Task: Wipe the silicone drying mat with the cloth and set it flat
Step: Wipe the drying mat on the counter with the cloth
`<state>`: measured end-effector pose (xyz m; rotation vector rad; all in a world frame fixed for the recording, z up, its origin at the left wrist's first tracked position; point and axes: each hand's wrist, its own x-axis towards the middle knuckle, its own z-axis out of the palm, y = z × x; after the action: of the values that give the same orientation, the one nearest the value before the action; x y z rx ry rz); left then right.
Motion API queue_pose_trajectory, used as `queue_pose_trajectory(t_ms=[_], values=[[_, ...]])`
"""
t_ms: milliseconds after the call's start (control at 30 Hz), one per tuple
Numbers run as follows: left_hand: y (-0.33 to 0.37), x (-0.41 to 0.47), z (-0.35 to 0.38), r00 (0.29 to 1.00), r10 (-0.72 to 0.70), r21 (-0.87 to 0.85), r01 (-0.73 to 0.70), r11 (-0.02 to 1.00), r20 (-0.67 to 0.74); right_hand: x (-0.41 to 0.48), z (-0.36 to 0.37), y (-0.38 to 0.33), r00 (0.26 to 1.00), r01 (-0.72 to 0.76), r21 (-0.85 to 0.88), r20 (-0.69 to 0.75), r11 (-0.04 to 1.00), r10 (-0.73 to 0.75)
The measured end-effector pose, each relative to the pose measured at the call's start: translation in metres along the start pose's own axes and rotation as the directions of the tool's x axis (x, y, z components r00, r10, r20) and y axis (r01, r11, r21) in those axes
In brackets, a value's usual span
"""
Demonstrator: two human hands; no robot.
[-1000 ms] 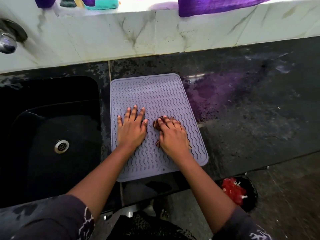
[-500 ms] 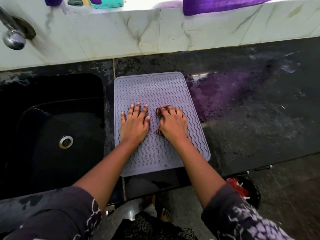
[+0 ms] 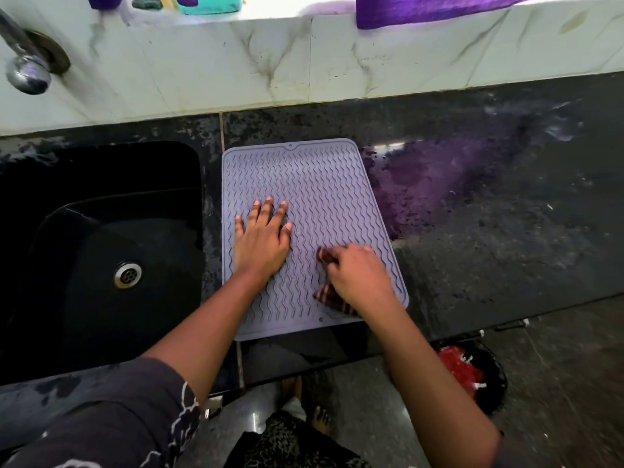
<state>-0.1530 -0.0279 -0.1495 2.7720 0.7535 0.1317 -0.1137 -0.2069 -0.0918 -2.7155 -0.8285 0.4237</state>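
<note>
A grey-lilac silicone drying mat (image 3: pixel 314 184) with wavy ridges lies flat on the black counter, just right of the sink. My left hand (image 3: pixel 261 239) rests flat on the mat's left half, fingers spread, holding nothing. My right hand (image 3: pixel 359 276) presses a dark red striped cloth (image 3: pixel 329 295) onto the mat's near right part. Most of the cloth is hidden under the hand; a folded end sticks out toward me.
A black sink (image 3: pixel 101 251) with a metal drain lies to the left, a tap (image 3: pixel 28 74) above it. The black counter (image 3: pixel 506 231) to the right is wet with a purple sheen. A bin with red waste (image 3: pixel 469 373) stands on the floor below.
My right hand has dragged the cloth from the mat's middle back toward the near right corner. My left hand stayed flat on the mat's left half.
</note>
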Motion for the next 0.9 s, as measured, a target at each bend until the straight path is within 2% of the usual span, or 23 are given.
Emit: queue_pose_trajectory(t_ms=[67,233,600,767,900], values=[[0.0,0.0,0.001,1.0,-0.003,0.005,0.003,1.0,-0.009,0.002,0.012,-0.008,0.993,0.031,0.009,-0.117,0.999,-0.03],[0.0,0.0,0.002,1.0,0.0,0.007,0.001,1.0,-0.027,0.001,0.036,-0.007,0.986,0.067,-0.011,-0.154,0.998,-0.067],[-0.001,0.001,0.002,1.0,0.003,0.011,-0.002,1.0,-0.025,-0.068,0.039,0.014,0.99,0.113,-0.088,-0.07,0.99,-0.12],[-0.001,0.002,0.002,0.999,0.007,0.006,-0.007,1.0,-0.036,-0.056,0.041,0.006,0.982,0.127,-0.083,-0.132,0.989,-0.137],[-0.001,0.002,0.003,0.999,0.002,0.002,-0.002,1.0,-0.037,-0.039,0.044,-0.003,0.982,0.077,-0.036,-0.17,0.996,-0.082]])
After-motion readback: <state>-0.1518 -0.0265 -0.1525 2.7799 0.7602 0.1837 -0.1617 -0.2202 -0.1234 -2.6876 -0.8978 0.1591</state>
